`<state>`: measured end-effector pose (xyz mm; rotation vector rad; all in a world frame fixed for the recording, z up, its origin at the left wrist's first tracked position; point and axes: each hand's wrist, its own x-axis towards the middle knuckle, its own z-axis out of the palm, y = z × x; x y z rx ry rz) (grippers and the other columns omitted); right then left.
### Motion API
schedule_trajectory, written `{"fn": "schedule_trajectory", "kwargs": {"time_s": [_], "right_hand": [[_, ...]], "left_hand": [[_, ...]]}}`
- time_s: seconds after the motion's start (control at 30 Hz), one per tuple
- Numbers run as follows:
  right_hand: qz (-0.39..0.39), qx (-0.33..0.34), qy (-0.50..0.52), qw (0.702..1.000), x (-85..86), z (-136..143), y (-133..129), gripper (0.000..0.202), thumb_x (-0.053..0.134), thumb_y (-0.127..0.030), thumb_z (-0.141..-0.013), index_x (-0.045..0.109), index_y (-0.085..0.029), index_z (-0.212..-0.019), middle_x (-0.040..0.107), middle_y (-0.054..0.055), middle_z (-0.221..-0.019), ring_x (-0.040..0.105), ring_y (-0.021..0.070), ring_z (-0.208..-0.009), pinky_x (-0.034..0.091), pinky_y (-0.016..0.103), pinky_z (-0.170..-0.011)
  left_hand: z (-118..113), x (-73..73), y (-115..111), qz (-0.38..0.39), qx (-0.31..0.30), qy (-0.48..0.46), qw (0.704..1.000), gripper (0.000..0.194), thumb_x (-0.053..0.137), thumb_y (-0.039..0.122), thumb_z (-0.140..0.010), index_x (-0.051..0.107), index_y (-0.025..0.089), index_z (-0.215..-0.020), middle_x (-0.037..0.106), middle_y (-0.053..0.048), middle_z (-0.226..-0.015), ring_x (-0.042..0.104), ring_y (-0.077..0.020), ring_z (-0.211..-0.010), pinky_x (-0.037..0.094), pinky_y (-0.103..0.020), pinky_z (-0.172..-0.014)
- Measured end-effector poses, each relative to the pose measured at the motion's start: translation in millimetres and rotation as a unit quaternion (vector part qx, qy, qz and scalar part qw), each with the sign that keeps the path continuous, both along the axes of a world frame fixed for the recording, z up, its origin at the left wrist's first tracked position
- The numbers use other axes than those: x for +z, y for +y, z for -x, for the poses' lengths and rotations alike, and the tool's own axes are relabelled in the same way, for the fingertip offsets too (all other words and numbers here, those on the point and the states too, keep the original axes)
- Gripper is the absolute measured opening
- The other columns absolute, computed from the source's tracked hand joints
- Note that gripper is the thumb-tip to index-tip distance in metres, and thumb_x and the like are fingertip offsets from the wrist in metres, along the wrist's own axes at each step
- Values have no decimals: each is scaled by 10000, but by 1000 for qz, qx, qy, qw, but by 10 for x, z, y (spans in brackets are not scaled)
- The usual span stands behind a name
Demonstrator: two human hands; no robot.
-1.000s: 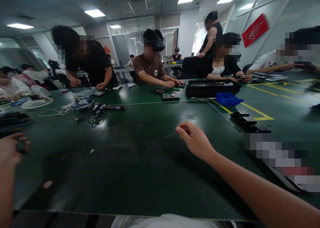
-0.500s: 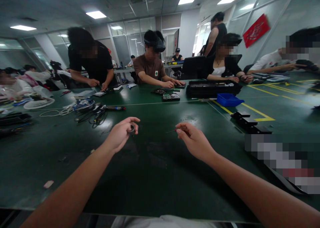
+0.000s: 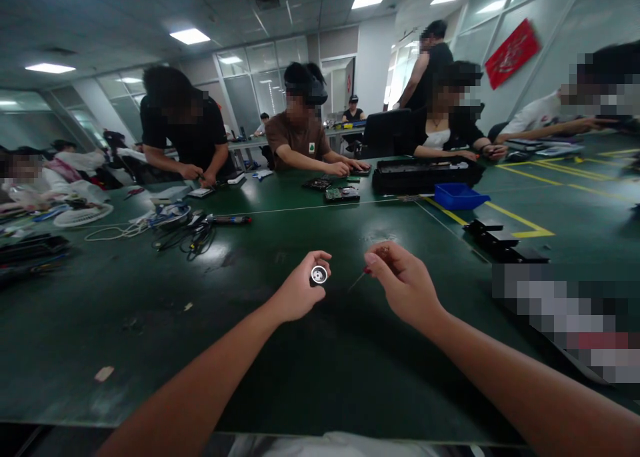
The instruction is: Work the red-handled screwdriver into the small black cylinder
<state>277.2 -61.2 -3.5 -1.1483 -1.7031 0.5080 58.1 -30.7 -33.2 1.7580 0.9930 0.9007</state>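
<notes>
My left hand holds a small round metal part, with its open face and the pale inside turned toward me. The fingers curl around the part's far side. To the right, my right hand is closed on a thin screwdriver with a red end by the fingertips. Its slim shaft points down and left, toward the left hand, and does not touch the round part. Both hands are above the green table.
Cables and a pen-like tool lie at the left. Circuit boards, a black case and a blue tray stand farther back. Black brackets are at the right. Several people work across the table.
My left hand has moved right, closer to the right hand, and turned so that the round part's face shows. My right hand has shifted slightly right, and the screwdriver tip now points lower.
</notes>
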Motion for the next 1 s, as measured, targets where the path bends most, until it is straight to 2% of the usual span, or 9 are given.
{"fn": "schedule_trajectory", "kwargs": {"time_s": [0.1,0.17,0.33,0.53,0.7,0.83,0.9,1.0], "right_hand": [[-14,33,62,997,-33,-6,-15,217,519,-400,-960,613,-218,-1031,704,50,-876,692,202,-803,548,345,-724],[-18,45,65,997,-46,2,-18,217,526,-388,-962,610,-220,-1070,719,57,-911,707,210,-850,559,362,-763],[-5,41,-8,999,-37,39,-19,190,533,-361,-958,612,-222,-1060,738,63,-930,714,220,-861,551,364,-744],[0,18,-25,1000,-38,50,-5,200,512,-379,-967,614,-223,-1040,739,64,-923,709,215,-848,540,353,-731],[2,15,-49,999,-16,42,7,220,575,-419,-926,649,-219,-980,736,39,-839,697,198,-760,526,332,-688],[-4,-34,-90,995,-3,29,15,316,634,-508,-869,645,-212,-758,657,3,-626,603,160,-554,435,290,-530],[-5,-33,-103,994,5,24,12,304,624,-495,-879,644,-212,-772,652,4,-629,590,157,-544,420,289,-519],[-11,13,-107,994,20,20,0,169,563,-363,-927,637,-216,-966,711,38,-811,657,185,-704,482,313,-622]], "left_hand": [[55,-49,3,-23,27,22,999,394,568,70,-754,542,177,-1133,606,-78,-1107,573,-205,-1015,434,-348,-922],[81,-85,23,-20,19,21,999,326,622,117,-797,581,182,-1114,623,-77,-1137,585,-218,-1054,440,-367,-955],[130,-160,79,-54,13,31,998,409,685,155,-820,637,261,-1213,630,-48,-1244,558,-232,-1189,368,-422,-1088],[144,-147,67,-81,27,48,995,450,706,159,-813,640,268,-1244,638,-52,-1262,572,-237,-1185,389,-430,-1085],[135,-101,48,-98,55,83,990,479,714,142,-798,637,238,-1261,654,-54,-1253,581,-236,-1183,395,-418,-1090],[136,-62,34,-120,56,100,986,435,715,185,-816,650,242,-1242,661,-44,-1238,592,-225,-1168,408,-397,-1083],[142,-60,33,-122,53,121,984,439,720,221,-824,645,266,-1254,656,-41,-1256,583,-234,-1189,373,-429,-1117],[152,-84,40,-119,40,157,980,435,716,264,-841,634,319,-1264,653,-21,-1276,567,-247,-1222,204,-530,-1196]]}}
